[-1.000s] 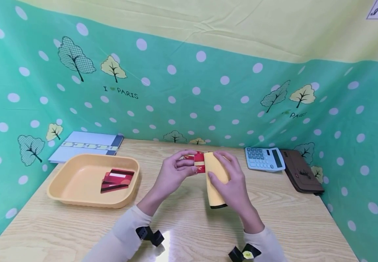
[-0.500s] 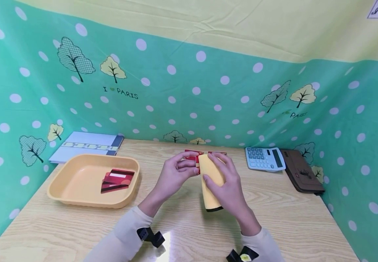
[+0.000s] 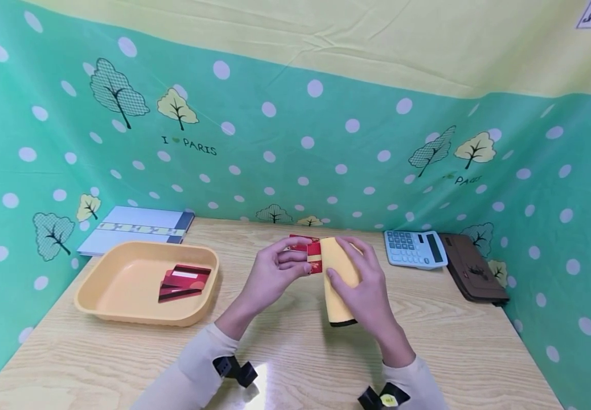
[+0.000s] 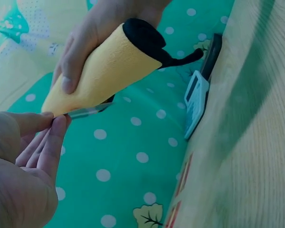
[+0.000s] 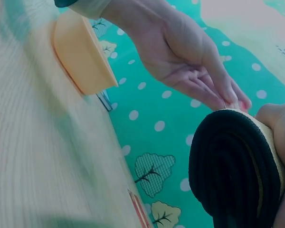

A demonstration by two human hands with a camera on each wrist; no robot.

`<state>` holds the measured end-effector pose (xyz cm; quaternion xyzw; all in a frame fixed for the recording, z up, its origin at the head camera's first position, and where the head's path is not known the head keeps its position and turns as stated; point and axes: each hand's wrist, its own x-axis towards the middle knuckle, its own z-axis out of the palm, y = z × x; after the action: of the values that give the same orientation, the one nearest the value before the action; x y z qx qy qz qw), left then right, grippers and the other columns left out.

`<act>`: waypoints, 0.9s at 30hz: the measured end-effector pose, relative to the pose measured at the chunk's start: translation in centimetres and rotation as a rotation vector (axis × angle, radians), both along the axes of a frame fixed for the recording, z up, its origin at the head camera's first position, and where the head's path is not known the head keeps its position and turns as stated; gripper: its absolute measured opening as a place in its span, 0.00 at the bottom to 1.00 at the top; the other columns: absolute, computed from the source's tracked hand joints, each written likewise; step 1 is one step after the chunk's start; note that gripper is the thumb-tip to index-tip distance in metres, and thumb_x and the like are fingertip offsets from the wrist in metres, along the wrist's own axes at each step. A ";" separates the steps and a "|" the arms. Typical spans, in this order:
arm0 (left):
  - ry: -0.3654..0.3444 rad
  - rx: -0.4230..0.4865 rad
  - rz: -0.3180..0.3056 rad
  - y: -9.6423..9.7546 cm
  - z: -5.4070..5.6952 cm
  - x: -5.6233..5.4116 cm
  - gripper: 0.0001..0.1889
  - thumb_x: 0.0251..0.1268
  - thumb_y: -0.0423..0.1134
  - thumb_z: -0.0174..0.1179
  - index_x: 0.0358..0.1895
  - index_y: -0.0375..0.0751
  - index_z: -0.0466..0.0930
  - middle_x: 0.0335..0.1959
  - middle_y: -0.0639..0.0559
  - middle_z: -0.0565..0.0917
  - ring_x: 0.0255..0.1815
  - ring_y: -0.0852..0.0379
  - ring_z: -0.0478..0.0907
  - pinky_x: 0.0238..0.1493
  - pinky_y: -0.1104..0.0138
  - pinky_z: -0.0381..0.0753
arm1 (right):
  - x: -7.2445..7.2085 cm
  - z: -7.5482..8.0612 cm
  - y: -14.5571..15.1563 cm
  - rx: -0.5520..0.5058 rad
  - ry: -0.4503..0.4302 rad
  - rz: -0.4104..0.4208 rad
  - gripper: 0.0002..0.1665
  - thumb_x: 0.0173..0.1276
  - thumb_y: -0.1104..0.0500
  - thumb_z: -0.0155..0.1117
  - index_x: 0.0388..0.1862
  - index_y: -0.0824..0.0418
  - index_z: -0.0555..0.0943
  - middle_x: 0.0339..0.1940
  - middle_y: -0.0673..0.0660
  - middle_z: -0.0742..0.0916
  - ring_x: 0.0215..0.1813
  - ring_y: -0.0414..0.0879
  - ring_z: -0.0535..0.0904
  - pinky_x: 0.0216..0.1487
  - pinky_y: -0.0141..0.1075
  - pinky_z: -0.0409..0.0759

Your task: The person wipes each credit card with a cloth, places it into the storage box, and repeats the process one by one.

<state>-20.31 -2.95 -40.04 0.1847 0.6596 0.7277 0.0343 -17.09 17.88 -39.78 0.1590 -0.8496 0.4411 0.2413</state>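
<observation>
- Left hand (image 3: 270,273): thumb and fingertips are pinching a red card (image 3: 315,259) by its left side, above the surface (image 3: 285,353)
- Red card: its free part is pointing toward the right hand (image 3: 366,279); judging by its thinness, it is probably weighing very little, staying stiff with slight spring, and offering a slick face, so edges are likely giving the surest hold; breakage is seeming unlikely, bending less so
- Right hand: fingers and thumb are wrapping around a rolled yellow cloth (image 3: 340,265) with black trim; its end is appearing to touch the card
- Yellow cloth: it is looking soft, thick and light, likely yielding under pressure; its broad middle is offering the best grip, where the hand is now sitting
- Beyond the hands: other red cards (image 4: 183,175) are lying flat on the surface
- Left: a peach tray (image 3: 90,296) is holding overlapping red cards (image 3: 185,279); a notebook (image 3: 136,219) is lying behind it
- Right: a blue calculator (image 3: 414,249) is resting beside a brown case (image 3: 472,270)
</observation>
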 end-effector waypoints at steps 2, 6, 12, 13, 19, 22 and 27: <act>0.004 -0.001 -0.004 -0.1 0.1 0.0 0.23 0.65 0.27 0.69 0.63 0.38 0.80 0.51 0.30 0.88 0.50 0.47 0.90 0.51 0.63 0.92 | -0.1 0.1 0.4 -0.005 -0.001 -0.016 0.38 0.63 0.64 0.77 0.73 0.50 0.77 0.71 0.55 0.77 0.62 0.49 0.77 0.44 0.25 0.78; -0.002 -0.011 0.008 -0.5 0.4 0.0 0.22 0.64 0.27 0.69 0.62 0.39 0.81 0.50 0.32 0.88 0.49 0.48 0.91 0.51 0.62 0.92 | -0.3 0.2 0.9 -0.009 -0.013 -0.040 0.39 0.63 0.64 0.77 0.73 0.51 0.77 0.72 0.55 0.77 0.65 0.50 0.76 0.48 0.23 0.75; -0.003 -0.033 0.028 -1.0 0.5 -0.2 0.22 0.65 0.27 0.68 0.62 0.38 0.81 0.49 0.33 0.89 0.47 0.50 0.91 0.50 0.62 0.92 | -0.5 0.3 1.6 -0.017 -0.045 -0.073 0.39 0.64 0.64 0.76 0.73 0.49 0.77 0.73 0.53 0.76 0.67 0.49 0.73 0.49 0.22 0.73; -0.007 -0.039 0.032 -1.1 0.6 -0.3 0.22 0.65 0.27 0.68 0.62 0.38 0.81 0.48 0.34 0.89 0.46 0.51 0.91 0.50 0.62 0.92 | -0.5 0.3 1.7 -0.019 -0.047 -0.076 0.39 0.64 0.64 0.76 0.73 0.49 0.77 0.73 0.53 0.76 0.68 0.49 0.73 0.50 0.21 0.73; -0.022 -0.055 0.083 -1.7 0.7 -0.6 0.24 0.63 0.26 0.67 0.63 0.40 0.80 0.44 0.37 0.89 0.42 0.57 0.90 0.47 0.64 0.93 | -0.7 0.4 2.2 -0.023 -0.063 -0.090 0.38 0.65 0.64 0.75 0.73 0.51 0.77 0.73 0.54 0.75 0.68 0.50 0.71 0.52 0.22 0.70; -0.018 -0.036 0.091 -2.0 0.8 -0.8 0.24 0.63 0.26 0.67 0.63 0.39 0.78 0.43 0.37 0.88 0.41 0.57 0.90 0.46 0.64 0.93 | -0.7 0.5 2.4 -0.029 -0.078 -0.101 0.37 0.65 0.63 0.75 0.73 0.50 0.76 0.73 0.53 0.75 0.67 0.49 0.71 0.50 0.25 0.70; 0.017 -0.074 0.087 -2.2 0.8 -0.9 0.16 0.65 0.27 0.66 0.56 0.37 0.84 0.45 0.37 0.89 0.41 0.59 0.89 0.45 0.67 0.92 | -0.8 0.8 2.7 -0.049 -0.072 -0.100 0.37 0.66 0.64 0.75 0.73 0.51 0.77 0.73 0.54 0.75 0.69 0.49 0.70 0.53 0.27 0.69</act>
<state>-21.23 -5.20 -39.29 0.1607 0.6938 0.7020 0.0036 -17.89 20.59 -39.01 0.0946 -0.8537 0.4545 0.2361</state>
